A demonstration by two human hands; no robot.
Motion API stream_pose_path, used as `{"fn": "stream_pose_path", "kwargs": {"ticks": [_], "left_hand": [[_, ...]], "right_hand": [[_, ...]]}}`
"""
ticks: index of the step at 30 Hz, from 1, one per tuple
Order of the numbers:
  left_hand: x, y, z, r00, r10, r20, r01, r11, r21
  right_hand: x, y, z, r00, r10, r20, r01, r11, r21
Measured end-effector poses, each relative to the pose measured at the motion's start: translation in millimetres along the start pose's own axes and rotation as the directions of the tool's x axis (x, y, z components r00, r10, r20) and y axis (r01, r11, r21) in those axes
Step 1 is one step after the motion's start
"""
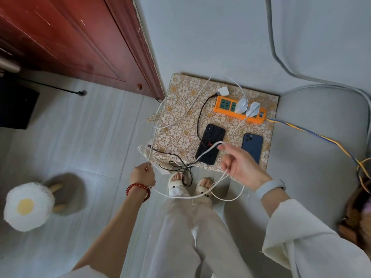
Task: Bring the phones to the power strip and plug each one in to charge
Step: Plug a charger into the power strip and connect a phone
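1. Your right hand point(236, 161) holds a loop of white cable point(210, 149) in curled fingers above the black phone point(210, 144); your left hand point(141, 174) pinches the same cable's other run.
2. Work toward its free end before reaching down; which end is loose, I can't tell.
3. Both phones, black and blue phone point(252, 146), lie just beside the orange power strip point(239, 109).
4. The small table point(180, 117) ends at your feet, where black cord point(180, 167) tangles; keep slack away from it.

Head camera looks steeply down from standing height
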State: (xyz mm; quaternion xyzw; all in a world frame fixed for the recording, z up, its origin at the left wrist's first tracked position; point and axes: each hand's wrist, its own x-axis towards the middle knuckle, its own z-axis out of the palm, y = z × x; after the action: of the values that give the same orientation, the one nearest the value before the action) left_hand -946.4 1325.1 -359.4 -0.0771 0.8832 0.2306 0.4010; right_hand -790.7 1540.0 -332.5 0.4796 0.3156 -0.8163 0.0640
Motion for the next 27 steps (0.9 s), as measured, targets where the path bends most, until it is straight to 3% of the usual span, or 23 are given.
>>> {"fn": "stream_pose_path", "kwargs": {"ticks": [2,5,7,8,10,12,14,16,17,20,22,25,27], "left_hand": [[0.2,-2.4,5.2,0.999,-0.029,0.041,0.019,0.977,0.214],[-5.6,10.1,10.0,0.996,0.079,-0.049,-0.066,0.972,0.226],[-13.8,27.5,15.5,0.991,0.096,0.095,-0.100,0.994,0.045],[-19.1,36.9,19.5,0.966,0.022,0.256,0.011,0.992,-0.126],[-30.1,51.8,27.7,0.833,-0.072,0.549,0.314,0.878,-0.361],[-35.1,58.2,35.0,0.789,-0.028,0.614,0.347,0.845,-0.407],[-39.2,57.4,36.8,0.788,0.051,0.614,0.240,0.892,-0.382],[-43.9,52.8,33.1,0.744,0.154,0.650,0.098,0.937,-0.335],[-45.7,49.1,30.9,0.709,0.199,0.677,0.033,0.949,-0.314],[-50.7,38.0,23.5,0.601,0.265,0.754,-0.110,0.962,-0.250],[-50.6,32.0,19.8,0.567,0.259,0.782,-0.186,0.965,-0.185],[-49.0,23.9,15.5,0.551,0.181,0.814,-0.267,0.963,-0.033],[-46.1,19.8,15.4,0.577,0.088,0.812,-0.275,0.957,0.091]], "right_hand": [[-7.9,8.9,5.9,0.984,0.033,0.175,0.035,0.926,-0.376],[-18.4,26.3,13.2,0.953,0.072,0.293,0.165,0.689,-0.706],[-22.1,36.0,16.7,0.940,0.095,0.328,0.204,0.616,-0.761],[-24.2,40.7,18.3,0.932,0.120,0.344,0.212,0.589,-0.780],[-28.6,49.6,20.7,0.912,0.193,0.362,0.204,0.551,-0.809],[-29.8,54.4,18.8,0.914,0.211,0.347,0.186,0.542,-0.820],[-25.3,53.4,12.1,0.952,0.165,0.256,0.069,0.703,-0.708],[-15.8,47.7,4.8,0.980,0.184,0.078,-0.145,0.922,-0.360],[-11.2,44.5,2.2,0.977,0.212,0.023,-0.205,0.963,-0.173],[1.2,37.4,4.1,0.962,0.269,0.054,-0.274,0.944,0.185],[8.4,36.2,10.4,0.966,0.246,0.081,-0.259,0.902,0.346],[15.5,29.8,16.9,0.986,0.167,-0.008,-0.143,0.873,0.467],[18.1,21.5,12.5,0.985,0.119,-0.125,-0.048,0.882,0.468]]}}
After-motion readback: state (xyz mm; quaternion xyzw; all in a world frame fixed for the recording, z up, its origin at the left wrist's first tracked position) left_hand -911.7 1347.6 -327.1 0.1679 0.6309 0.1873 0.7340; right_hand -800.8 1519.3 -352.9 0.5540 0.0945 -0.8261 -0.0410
